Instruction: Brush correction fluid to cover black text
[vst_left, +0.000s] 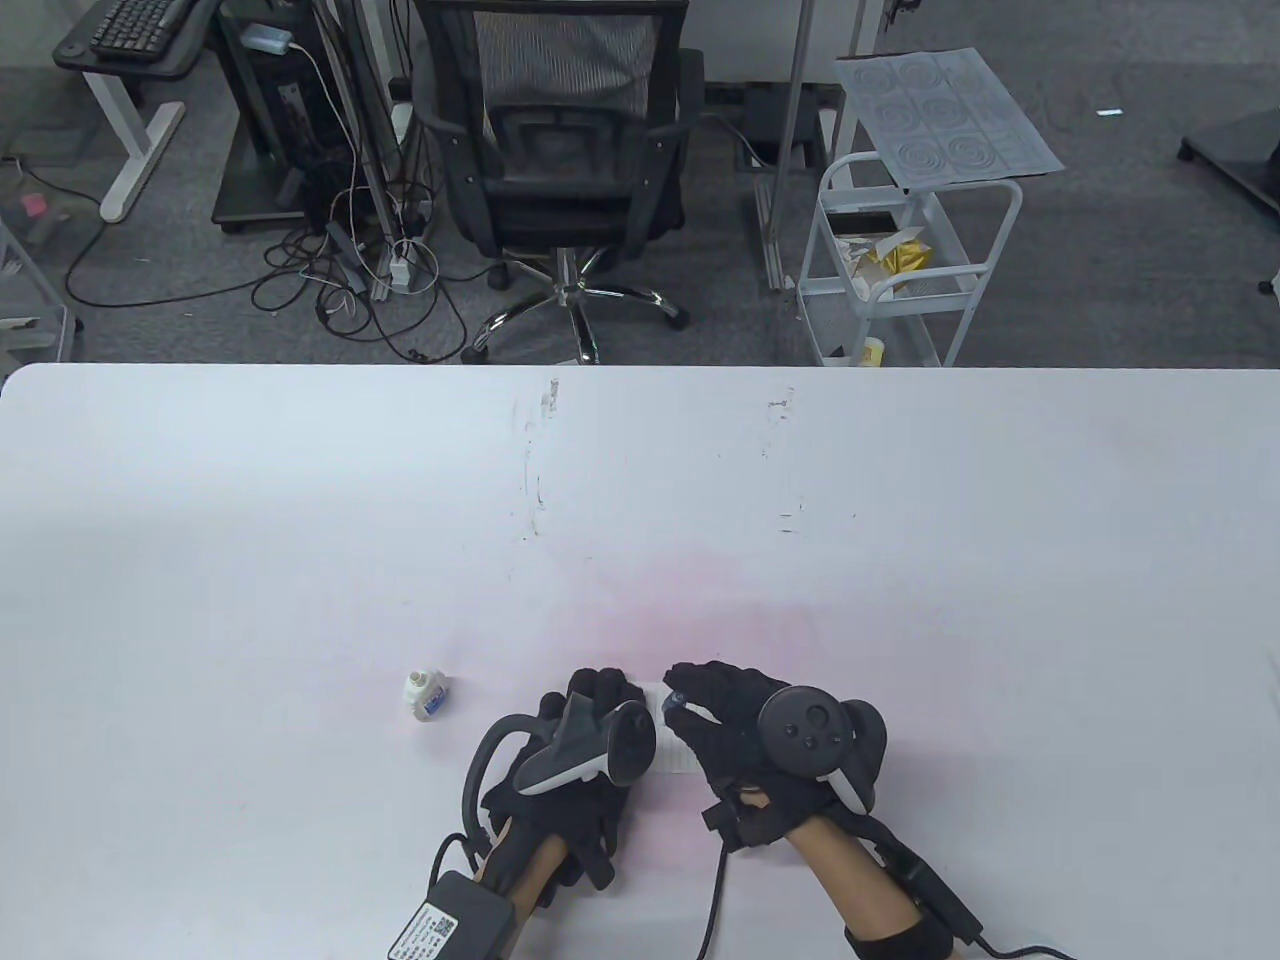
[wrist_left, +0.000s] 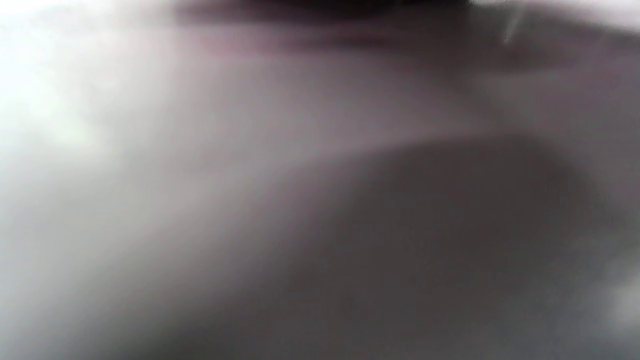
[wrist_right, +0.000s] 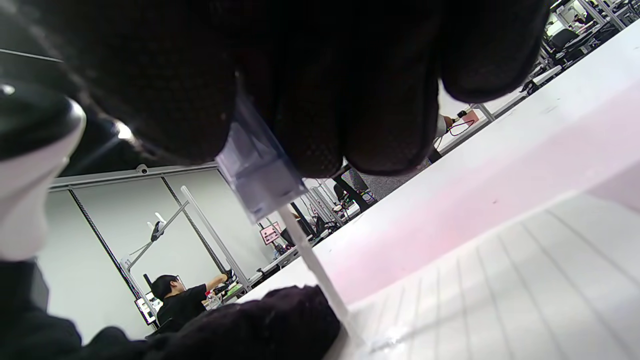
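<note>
A small slip of lined white paper (vst_left: 670, 745) lies on the white table (vst_left: 640, 500) between my hands. My right hand (vst_left: 715, 700) pinches the translucent blue cap (wrist_right: 257, 170) of the correction fluid brush; its thin white stem (wrist_right: 315, 265) slants down and the tip touches the paper (wrist_right: 500, 290). My left hand (vst_left: 590, 715) rests flat on the paper's left part; its gloved fingers (wrist_right: 270, 320) show next to the brush tip. The open white correction fluid bottle (vst_left: 426, 693) lies on the table to the left of my left hand. The left wrist view is a grey blur.
The table's far edge (vst_left: 640, 368) runs across the table view. Beyond it stand a black office chair (vst_left: 565, 170) and a white cart (vst_left: 900, 270).
</note>
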